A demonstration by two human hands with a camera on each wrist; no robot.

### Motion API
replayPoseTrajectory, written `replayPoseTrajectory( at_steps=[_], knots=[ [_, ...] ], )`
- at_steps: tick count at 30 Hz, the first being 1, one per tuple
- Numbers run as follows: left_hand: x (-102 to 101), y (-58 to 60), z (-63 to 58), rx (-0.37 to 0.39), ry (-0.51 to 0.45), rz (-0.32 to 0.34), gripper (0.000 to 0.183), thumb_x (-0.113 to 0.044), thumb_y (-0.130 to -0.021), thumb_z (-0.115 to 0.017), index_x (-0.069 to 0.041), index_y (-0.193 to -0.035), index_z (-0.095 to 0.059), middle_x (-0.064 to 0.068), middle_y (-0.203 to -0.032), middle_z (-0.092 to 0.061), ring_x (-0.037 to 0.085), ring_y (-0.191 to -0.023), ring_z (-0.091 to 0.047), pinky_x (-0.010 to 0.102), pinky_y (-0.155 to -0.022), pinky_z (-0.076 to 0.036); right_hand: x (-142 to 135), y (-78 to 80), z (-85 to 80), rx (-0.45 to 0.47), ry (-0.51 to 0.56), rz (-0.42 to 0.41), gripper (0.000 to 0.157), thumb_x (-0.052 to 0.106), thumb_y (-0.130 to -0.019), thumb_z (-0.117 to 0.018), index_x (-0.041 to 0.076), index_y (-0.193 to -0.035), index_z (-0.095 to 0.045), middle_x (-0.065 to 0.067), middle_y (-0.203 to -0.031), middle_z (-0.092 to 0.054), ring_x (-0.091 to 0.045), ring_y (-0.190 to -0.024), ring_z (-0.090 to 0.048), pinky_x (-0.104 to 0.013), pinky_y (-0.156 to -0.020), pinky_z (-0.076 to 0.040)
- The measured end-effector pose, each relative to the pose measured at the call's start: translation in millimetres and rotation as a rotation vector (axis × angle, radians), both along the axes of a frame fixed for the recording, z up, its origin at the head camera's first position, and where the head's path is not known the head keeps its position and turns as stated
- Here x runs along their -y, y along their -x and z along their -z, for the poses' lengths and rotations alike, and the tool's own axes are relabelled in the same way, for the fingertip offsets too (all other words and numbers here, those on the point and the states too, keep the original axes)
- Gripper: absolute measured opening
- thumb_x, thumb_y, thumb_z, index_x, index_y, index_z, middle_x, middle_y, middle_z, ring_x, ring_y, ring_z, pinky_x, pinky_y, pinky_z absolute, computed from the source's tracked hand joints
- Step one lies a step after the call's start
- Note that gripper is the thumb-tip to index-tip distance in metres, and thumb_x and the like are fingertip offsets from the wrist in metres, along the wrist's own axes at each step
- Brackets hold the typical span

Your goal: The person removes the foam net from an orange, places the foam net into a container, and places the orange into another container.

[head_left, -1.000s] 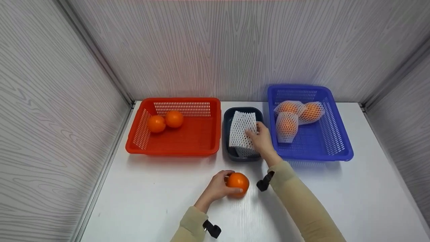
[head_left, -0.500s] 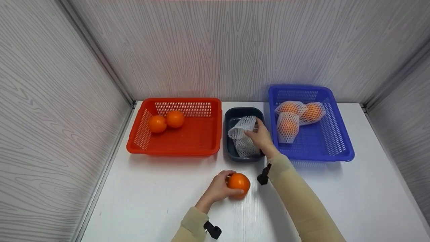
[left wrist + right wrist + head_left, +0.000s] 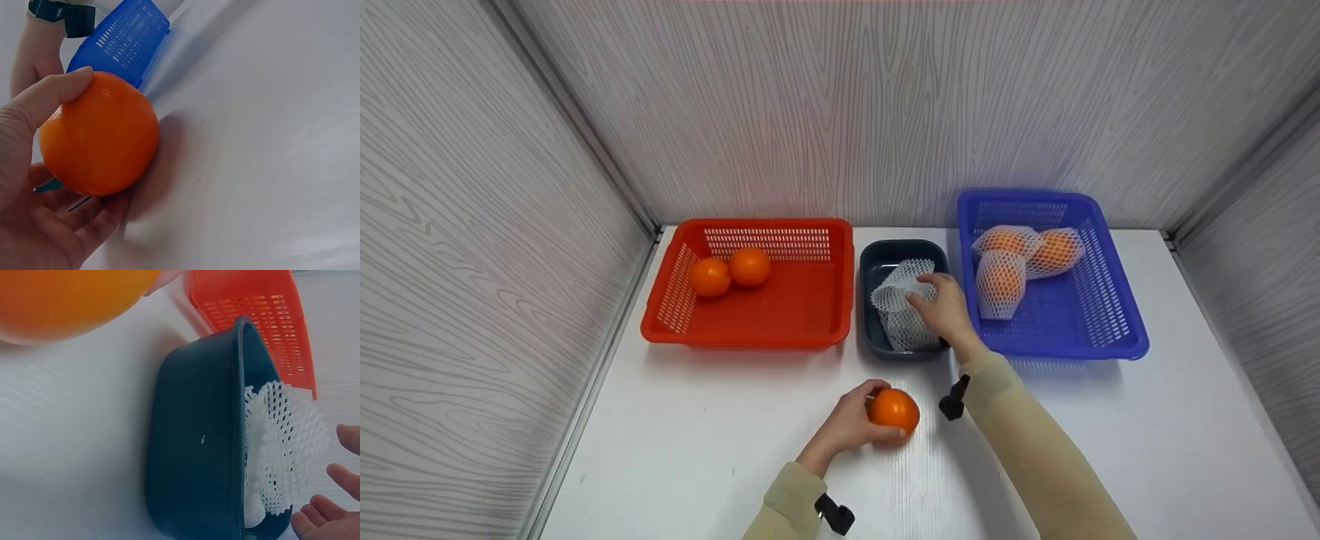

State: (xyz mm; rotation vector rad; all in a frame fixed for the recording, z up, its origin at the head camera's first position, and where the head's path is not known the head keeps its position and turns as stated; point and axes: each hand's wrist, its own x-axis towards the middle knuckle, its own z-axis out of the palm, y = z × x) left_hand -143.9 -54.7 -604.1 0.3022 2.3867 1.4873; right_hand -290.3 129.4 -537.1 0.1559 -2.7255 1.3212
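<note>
In the head view my left hand (image 3: 847,424) grips an orange (image 3: 897,412) low over the white table. The left wrist view has the thumb on top of the orange (image 3: 101,135) and the other fingers beneath. My right hand (image 3: 947,309) is over a small dark teal tub (image 3: 867,330), thumb and fingers parted. White foam fruit nets (image 3: 901,291) lie in that tub, one with its mouth spread. In the right wrist view the right fingers (image 3: 344,481) stand apart from the foam net (image 3: 289,427), holding nothing.
A red basket (image 3: 802,311) with two bare oranges (image 3: 749,266) stands left of the tub. Right of it is a blue basket (image 3: 1057,322) with 3 net-covered oranges (image 3: 1002,277). Pale wood-grain panels (image 3: 810,112) rise behind and beside the table.
The upper foam net, held up a second ago, was lowered and folded over into the tub; the right fingers have since let go of it. The left hand still grips the orange, almost unmoved.
</note>
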Motion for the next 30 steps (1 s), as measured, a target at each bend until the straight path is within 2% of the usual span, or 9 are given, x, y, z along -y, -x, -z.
replayPoseTrajectory(
  at_steps=[5, 9, 15, 24, 30],
  knots=[
    [1, -0.5, -1.4, -0.013, 0.005, -0.011, 0.070, -0.042, -0.061, -0.081, -0.019, -0.119, -0.050, -0.004, -0.111, -0.053, 0.016, -0.095, -0.051, 0.036, -0.080, -0.044, -1, -7.6, -1.6, -0.069, 0.037, -0.038, 0.033, 0.015, -0.081, -0.068, 0.001, -0.110, -0.062, -0.017, -0.117, -0.053, -0.028, -0.111, -0.047, -0.038, -0.094, -0.035],
    [4, -0.3, -5.5, -0.033, 0.013, -0.024, 0.070, -0.042, -0.061, -0.081, -0.018, -0.120, -0.050, -0.003, -0.111, -0.053, 0.017, -0.095, -0.051, 0.035, -0.080, -0.044, -1, -14.1, -2.9, -0.069, 0.085, -0.069, 0.032, 0.014, -0.082, -0.067, 0.001, -0.111, -0.061, -0.016, -0.117, -0.052, -0.027, -0.110, -0.048, -0.040, -0.088, -0.041],
    [11, 1.2, -17.7, -0.047, -0.005, -0.049, 0.072, -0.043, -0.061, -0.081, -0.018, -0.122, -0.049, -0.003, -0.113, -0.052, 0.017, -0.096, -0.051, 0.035, -0.080, -0.044, 0, -22.4, -4.0, -0.050, 0.164, -0.105, 0.033, 0.013, -0.083, -0.066, 0.000, -0.113, -0.060, -0.015, -0.115, -0.053, -0.029, -0.108, -0.049, -0.043, -0.086, -0.044],
    [25, 5.6, -36.5, -0.080, -0.031, -0.115, 0.076, -0.043, -0.063, -0.080, -0.014, -0.125, -0.048, -0.001, -0.114, -0.052, 0.019, -0.098, -0.050, 0.036, -0.080, -0.045, 8, -36.5, -5.8, -0.025, 0.246, -0.169, 0.034, 0.010, -0.083, -0.066, 0.000, -0.115, -0.059, -0.013, -0.114, -0.056, -0.031, -0.103, -0.053, -0.040, -0.081, -0.047],
    [38, 9.2, -51.0, -0.092, -0.042, -0.191, 0.078, -0.045, -0.062, -0.080, -0.015, -0.127, -0.047, 0.002, -0.120, -0.050, 0.021, -0.101, -0.049, 0.035, -0.081, -0.046, 17, -44.4, -6.3, -0.007, 0.270, -0.194, 0.036, 0.010, -0.083, -0.065, -0.001, -0.116, -0.058, -0.011, -0.115, -0.056, -0.027, -0.100, -0.055, -0.038, -0.080, -0.047]
  ],
)
